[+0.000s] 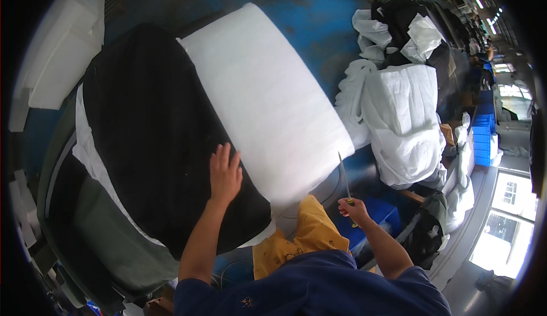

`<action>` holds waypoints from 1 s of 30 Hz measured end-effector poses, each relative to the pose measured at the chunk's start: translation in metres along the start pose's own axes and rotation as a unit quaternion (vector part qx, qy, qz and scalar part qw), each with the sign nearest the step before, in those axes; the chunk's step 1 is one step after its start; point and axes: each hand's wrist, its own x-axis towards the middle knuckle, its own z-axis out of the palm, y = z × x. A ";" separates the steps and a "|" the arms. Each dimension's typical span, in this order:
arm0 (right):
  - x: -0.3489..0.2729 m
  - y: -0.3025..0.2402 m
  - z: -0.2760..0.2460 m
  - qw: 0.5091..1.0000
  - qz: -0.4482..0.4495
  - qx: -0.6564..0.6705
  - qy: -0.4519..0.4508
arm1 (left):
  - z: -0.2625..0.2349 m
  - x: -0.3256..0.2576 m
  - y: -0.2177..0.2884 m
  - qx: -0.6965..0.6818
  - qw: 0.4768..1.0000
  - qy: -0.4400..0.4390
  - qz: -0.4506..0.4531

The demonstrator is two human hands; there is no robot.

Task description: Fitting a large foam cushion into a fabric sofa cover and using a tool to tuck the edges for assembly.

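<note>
Nearest item: yellow cloth [296,239] bunched at the person's waist, just below the near end of the white foam pad [268,99].
Right hand [353,208]: fingers closed around the handle of a thin-bladed knife [345,180]; blade points up and away, its tip near the pad's right near corner.
Left hand [225,173]: open, palm flat, resting on the black fabric cover [154,128] at the seam where it meets the pad.
Location of work: pad and cover lie side by side, touching, on a blue desk [319,25].
Risk, cut: left hand lies close to the pad edge; a slip of the blade leftward could reach it.
Risk, damage: the blade could snag the yellow cloth or gouge the foam if it wanders.
Count: hands two; knife one; foam pad one; black cover one; yellow cloth one.
Surroundings: heap of white wadding [404,117] at right; blue crates [483,134] far right.
</note>
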 end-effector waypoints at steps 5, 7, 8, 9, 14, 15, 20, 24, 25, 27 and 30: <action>-0.012 0.020 -0.047 0.998 0.054 -0.007 0.009 | 0.079 -0.084 0.002 0.104 0.953 -0.257 -0.124; -0.006 0.037 -0.082 0.996 0.086 -0.011 0.026 | 0.080 -0.094 0.005 0.139 0.921 -0.305 -0.196; -0.001 0.045 -0.097 0.996 0.086 -0.007 0.024 | 0.075 -0.094 0.006 0.155 0.902 -0.337 -0.222; 0.003 0.054 -0.111 0.994 0.101 0.005 0.047 | 0.069 -0.087 0.014 0.166 0.888 -0.355 -0.239; 0.060 0.071 -0.178 0.993 0.104 0.031 0.053 | 0.087 -0.052 0.039 0.189 0.821 -0.385 -0.378; 0.077 0.069 -0.196 0.994 0.099 0.038 0.028 | 0.094 -0.043 0.051 0.151 0.847 -0.335 -0.385; 0.150 0.042 -0.311 0.996 0.086 0.020 0.001 | 0.161 0.026 0.145 0.064 0.941 -0.225 -0.246; 0.141 0.020 -0.433 0.986 0.067 0.144 0.040 | 0.198 0.171 0.263 -0.076 0.913 -0.286 -0.282; 0.140 0.014 -0.461 0.986 0.065 0.139 0.067 | 0.206 0.204 0.285 -0.112 0.916 -0.272 -0.275; 0.142 -0.001 -0.502 0.985 0.049 0.107 0.126 | 0.213 0.243 0.298 -0.150 0.922 -0.244 -0.261; 0.161 -0.041 -0.532 0.985 0.000 0.066 0.157 | 0.236 0.266 0.305 -0.184 0.912 -0.189 -0.313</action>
